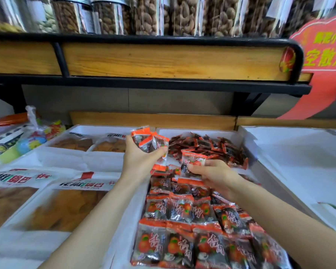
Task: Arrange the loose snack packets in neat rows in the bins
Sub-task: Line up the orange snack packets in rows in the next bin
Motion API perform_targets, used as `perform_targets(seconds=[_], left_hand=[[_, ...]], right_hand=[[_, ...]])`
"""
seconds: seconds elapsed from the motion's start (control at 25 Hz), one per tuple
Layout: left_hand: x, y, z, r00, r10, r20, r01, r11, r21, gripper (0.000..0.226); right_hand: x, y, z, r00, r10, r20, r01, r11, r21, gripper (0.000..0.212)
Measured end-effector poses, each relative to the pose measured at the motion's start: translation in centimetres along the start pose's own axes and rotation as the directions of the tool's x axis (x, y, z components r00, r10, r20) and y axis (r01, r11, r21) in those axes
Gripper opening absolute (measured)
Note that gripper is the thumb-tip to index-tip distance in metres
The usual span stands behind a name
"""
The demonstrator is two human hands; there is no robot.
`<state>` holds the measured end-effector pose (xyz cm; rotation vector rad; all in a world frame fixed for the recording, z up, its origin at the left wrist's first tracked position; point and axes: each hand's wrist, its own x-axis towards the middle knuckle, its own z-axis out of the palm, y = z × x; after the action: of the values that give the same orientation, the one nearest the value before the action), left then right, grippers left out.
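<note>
Left hand (142,155) is curled round a bunch of packets (149,141), orange-and-black wrappers, held up over the far-left part of the white bin (127,210). Right hand (213,174) pinches 1 packet (192,164) betw. thumb and fingers, upright, just above the middle of the bin. Near end of the bin: rows (182,230) of the same packets lying flat, side by side, approx. 4 across. Far end: loose heap (208,148), packets jumbled at all angles. Left of the bin, big clear bags (66,208) of brown snacks w/ white labels. To the right, a 2nd bin (299,152), also white. Above, a wood shelf (163,61) w/ clear jars (147,16) of nuts; red sign (322,55) at far right.
</note>
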<state>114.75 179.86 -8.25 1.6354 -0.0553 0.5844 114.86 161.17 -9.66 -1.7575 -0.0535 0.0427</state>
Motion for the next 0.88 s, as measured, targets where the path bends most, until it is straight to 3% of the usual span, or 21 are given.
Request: perform_targets(seconds=[0.12, 0.28, 0.36, 0.48, 0.52, 0.64, 0.76, 0.8, 0.88], left_hand=[[-0.8, 0.8, -2.4, 0.998, -0.025, -0.052, 0.025, 1.000, -0.016, 0.056], [-2.4, 1.6, -4.9, 0.995, -0.064, -0.071, 0.061, 0.997, -0.045, 0.057], [-3.1, 1.7, -5.7, 0.994, -0.075, -0.074, 0.072, 0.996, -0.047, 0.059], [-4.1, 1.8, -6.7, 0.992, -0.099, -0.078, 0.094, 0.993, -0.066, 0.069], [-4.4, 1.8, -6.9, 0.992, -0.104, -0.077, 0.099, 0.992, -0.072, 0.072], [-5.3, 1.8, -7.1, 0.992, -0.119, -0.052, 0.114, 0.989, -0.094, 0.074], [-6.7, 1.6, -7.0, 0.988, -0.156, -0.011, 0.154, 0.981, -0.118, 0.060], [-7.2, 1.3, -6.9, 0.985, -0.172, 0.003, 0.171, 0.977, -0.127, 0.059], [-8.1, 0.5, -6.9, 0.978, -0.208, 0.033, 0.210, 0.966, -0.150, 0.061]], right_hand=[[-1.7, 0.5, 2.3, 0.998, -0.059, 0.016, 0.061, 0.974, -0.219, 0.032], [-2.7, 0.7, 6.1, 0.984, -0.101, 0.146, 0.152, 0.902, -0.403, 0.028], [-2.7, 0.9, 7.1, 0.972, -0.120, 0.204, 0.203, 0.865, -0.459, 0.014], [-2.4, 1.4, 7.6, 0.969, -0.181, 0.170, 0.244, 0.822, -0.515, 0.055], [-2.4, 1.5, 7.6, 0.965, -0.216, 0.149, 0.262, 0.790, -0.554, 0.059], [-3.2, 1.7, 7.7, 0.934, -0.315, 0.168, 0.339, 0.634, -0.695, 0.040], [-3.9, 2.2, 7.6, 0.909, -0.371, 0.192, 0.366, 0.488, -0.793, 0.030], [-4.2, 2.0, 7.7, 0.902, -0.388, 0.190, 0.382, 0.509, -0.771, 0.030], [-5.6, 0.8, 7.8, 0.928, -0.351, 0.124, 0.365, 0.798, -0.479, 0.027]])
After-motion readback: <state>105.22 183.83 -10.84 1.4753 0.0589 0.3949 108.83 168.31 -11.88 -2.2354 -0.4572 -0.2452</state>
